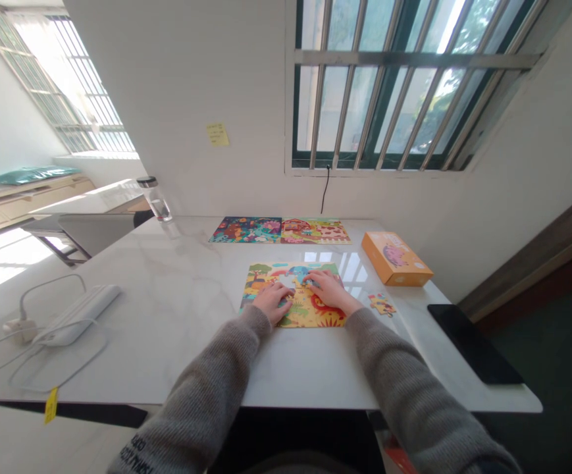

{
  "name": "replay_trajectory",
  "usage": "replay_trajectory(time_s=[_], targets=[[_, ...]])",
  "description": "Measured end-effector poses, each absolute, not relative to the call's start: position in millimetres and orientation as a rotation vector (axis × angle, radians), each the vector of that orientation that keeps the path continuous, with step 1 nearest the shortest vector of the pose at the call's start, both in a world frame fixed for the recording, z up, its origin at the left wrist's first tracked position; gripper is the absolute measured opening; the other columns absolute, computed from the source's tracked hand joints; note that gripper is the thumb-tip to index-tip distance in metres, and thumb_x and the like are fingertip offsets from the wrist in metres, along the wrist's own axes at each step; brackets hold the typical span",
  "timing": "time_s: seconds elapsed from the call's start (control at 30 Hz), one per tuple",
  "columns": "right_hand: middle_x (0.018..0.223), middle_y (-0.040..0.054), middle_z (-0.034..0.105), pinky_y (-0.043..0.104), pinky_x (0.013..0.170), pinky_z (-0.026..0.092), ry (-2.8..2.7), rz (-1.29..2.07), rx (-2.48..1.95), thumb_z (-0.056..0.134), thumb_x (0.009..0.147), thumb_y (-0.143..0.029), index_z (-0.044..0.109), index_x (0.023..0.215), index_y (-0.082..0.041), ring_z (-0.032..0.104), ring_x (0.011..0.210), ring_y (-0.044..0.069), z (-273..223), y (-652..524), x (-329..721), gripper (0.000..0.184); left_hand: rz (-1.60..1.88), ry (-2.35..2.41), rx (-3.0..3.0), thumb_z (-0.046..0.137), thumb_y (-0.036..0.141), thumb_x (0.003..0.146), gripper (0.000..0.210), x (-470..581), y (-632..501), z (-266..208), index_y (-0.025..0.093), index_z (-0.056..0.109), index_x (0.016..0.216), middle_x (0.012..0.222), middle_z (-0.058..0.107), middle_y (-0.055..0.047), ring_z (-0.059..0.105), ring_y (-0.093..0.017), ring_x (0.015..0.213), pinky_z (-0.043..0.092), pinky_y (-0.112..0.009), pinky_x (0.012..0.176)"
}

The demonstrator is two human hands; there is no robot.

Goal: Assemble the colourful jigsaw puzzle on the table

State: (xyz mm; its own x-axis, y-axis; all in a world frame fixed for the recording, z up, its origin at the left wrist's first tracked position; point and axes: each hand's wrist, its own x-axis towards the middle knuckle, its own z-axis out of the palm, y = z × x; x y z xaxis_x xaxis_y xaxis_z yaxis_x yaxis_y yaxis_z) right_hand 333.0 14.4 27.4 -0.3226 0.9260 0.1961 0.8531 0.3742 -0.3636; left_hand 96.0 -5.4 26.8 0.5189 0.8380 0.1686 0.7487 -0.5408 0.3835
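Observation:
A colourful animal jigsaw puzzle [310,320] lies on the white marbled table in front of me. White tabletop shows through a gap in its upper middle. My left hand [272,300] rests on the puzzle's left part, fingers spread, the tips by the gap's lower edge. On the other side, my right hand [329,289] reaches in with bent fingers closed on a small puzzle piece [308,282] at the gap's right edge; the fingers partly cover it. To the right of the puzzle lie loose puzzle pieces [382,304].
An orange box [397,259] and a black flat device [473,343] lie at the right. Two picture boards [246,230] lie along the wall. A clear bottle [156,199] stands at the back left. A white power strip [81,316] with cables occupies the left side.

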Motion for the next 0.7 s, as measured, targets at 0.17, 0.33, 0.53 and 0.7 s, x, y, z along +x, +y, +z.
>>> replay_trajectory(time_s=[0.17,0.33,0.53,0.7], targets=[[0.141,0.0054,0.057,0.055,0.107,0.038,-2.305,0.218,-1.545,0.050,0.096,-0.025,0.067,0.122,-0.031,0.048,0.128,0.031,22.7,15.2,333.5,0.031,0.469,1.412,2.527,0.058,0.035,0.092,0.037,110.1,10.8,24.3,0.022,0.062,0.127,0.136,0.059,-0.011,0.050,-0.033,0.129,0.037,-0.054,0.111],[0.138,0.0071,0.058,0.054,0.106,0.040,-2.344,0.138,-1.522,0.048,0.097,-0.024,0.066,0.126,-0.032,0.050,0.125,0.031,18.8,15.7,333.4,0.035,0.524,1.429,2.519,0.051,0.038,0.096,0.039,120.9,15.2,11.8,0.024,0.059,0.132,0.145,0.054,-0.011,0.046,-0.032,0.135,0.031,-0.054,0.117],[0.143,0.0061,0.058,0.054,0.108,0.038,-2.381,0.106,-1.500,0.046,0.096,-0.018,0.065,0.129,-0.032,0.049,0.128,0.031,14.7,15.0,332.7,0.040,0.597,1.400,2.547,0.056,0.038,0.093,0.041,119.6,14.4,0.8,0.028,0.059,0.133,0.146,0.054,-0.009,0.046,-0.031,0.134,0.030,-0.055,0.117],[0.145,0.0056,0.056,0.053,0.111,0.035,-2.372,0.126,-1.479,0.043,0.098,-0.020,0.063,0.132,-0.029,0.047,0.130,0.029,11.6,11.8,332.6,0.040,0.560,1.395,2.580,0.055,0.037,0.094,0.041,118.8,14.5,1.5,0.027,0.059,0.134,0.149,0.052,-0.009,0.045,-0.030,0.136,0.029,-0.054,0.117]])
